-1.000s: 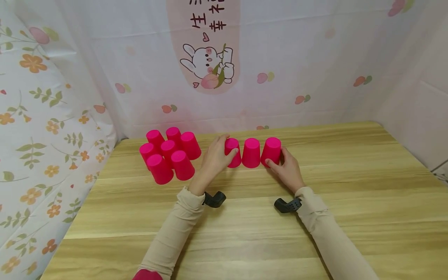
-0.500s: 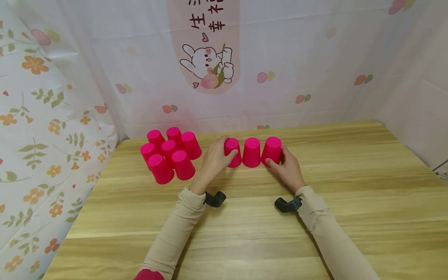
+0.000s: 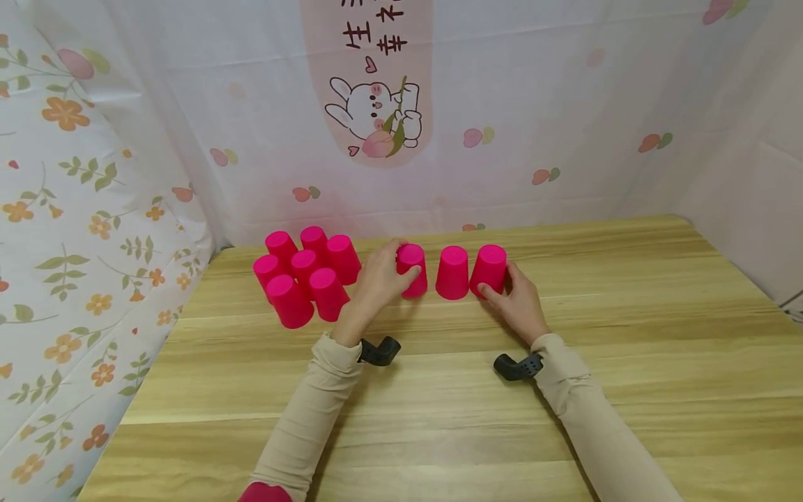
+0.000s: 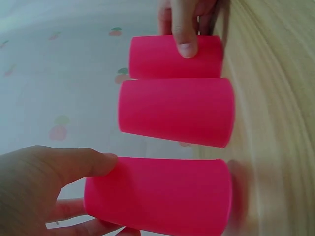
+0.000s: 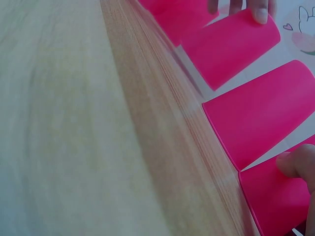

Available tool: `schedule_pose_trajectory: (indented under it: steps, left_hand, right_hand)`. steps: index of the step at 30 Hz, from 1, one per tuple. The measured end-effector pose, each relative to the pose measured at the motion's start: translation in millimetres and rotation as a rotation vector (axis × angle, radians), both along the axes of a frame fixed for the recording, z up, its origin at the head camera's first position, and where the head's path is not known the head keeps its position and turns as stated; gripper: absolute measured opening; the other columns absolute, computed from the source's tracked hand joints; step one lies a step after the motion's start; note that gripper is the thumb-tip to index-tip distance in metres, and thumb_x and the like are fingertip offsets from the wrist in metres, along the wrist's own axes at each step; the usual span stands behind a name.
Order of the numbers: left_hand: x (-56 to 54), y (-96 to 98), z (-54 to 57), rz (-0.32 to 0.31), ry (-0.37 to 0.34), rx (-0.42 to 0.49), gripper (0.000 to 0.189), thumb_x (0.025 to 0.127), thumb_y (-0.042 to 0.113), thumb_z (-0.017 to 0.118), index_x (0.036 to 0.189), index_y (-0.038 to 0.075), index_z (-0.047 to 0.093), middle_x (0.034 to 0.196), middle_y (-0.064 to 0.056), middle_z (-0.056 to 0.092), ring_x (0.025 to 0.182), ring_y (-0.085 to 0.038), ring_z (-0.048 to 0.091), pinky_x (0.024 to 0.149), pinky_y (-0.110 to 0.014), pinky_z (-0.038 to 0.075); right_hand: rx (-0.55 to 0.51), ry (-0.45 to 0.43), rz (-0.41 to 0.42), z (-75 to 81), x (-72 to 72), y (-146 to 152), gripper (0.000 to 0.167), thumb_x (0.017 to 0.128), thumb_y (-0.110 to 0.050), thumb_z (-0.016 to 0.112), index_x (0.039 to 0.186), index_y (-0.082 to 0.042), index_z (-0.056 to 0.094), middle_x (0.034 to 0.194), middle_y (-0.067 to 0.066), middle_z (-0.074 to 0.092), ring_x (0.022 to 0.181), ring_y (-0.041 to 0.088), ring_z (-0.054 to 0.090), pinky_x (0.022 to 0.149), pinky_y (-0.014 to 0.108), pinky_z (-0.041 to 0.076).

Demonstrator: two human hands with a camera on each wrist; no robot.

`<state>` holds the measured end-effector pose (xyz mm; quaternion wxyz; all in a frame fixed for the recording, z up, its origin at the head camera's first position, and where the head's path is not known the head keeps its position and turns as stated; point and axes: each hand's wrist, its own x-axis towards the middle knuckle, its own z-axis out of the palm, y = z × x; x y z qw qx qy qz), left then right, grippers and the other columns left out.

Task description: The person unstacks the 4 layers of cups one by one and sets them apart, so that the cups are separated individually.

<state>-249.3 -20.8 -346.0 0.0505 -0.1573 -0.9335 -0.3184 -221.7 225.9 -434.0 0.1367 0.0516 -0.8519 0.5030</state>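
Three bright pink cups stand upside down in a row. My left hand (image 3: 378, 280) grips the left cup (image 3: 412, 270) near its top, thumb in front and fingers behind. A shadow lies beside that cup's rim in the left wrist view; whether the rim touches the table I cannot tell. There is a gap between it and the middle cup (image 3: 452, 272), which no hand touches. On the right cup (image 3: 488, 268), my right hand (image 3: 519, 305) has its thumb (image 5: 290, 163) low on the front and its fingers round the right side. This cup sits close against the middle one.
To the left, several more pink cups (image 3: 305, 270) stand upside down in a tight cluster on the wooden table (image 3: 439, 418). A white printed cloth (image 3: 502, 188) hangs behind the table, and a floral one (image 3: 94, 265) hangs along the left side.
My left hand has moved slightly left with the left cup, and a gap has opened between it and the middle cup. The right hand and the other cups stay in place.
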Motion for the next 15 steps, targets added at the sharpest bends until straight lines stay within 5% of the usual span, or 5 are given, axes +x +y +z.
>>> schedule_pose_trajectory:
  steps: [15]
  left_hand:
    - [3.3, -11.6, 10.0, -0.022, -0.003, -0.063, 0.052, 0.082, 0.026, 0.070, 0.126, 0.004, 0.053, 0.108, -0.009, 0.062, 0.093, -0.025, 0.058, 0.074, -0.037, 0.051]
  right_hand:
    - [0.001, -0.001, 0.000, 0.6, -0.3, 0, 0.052, 0.086, -0.018, 0.067, 0.127, 0.002, 0.043, 0.119, 0.020, 0.054, 0.109, 0.033, 0.053, 0.092, 0.045, 0.043]
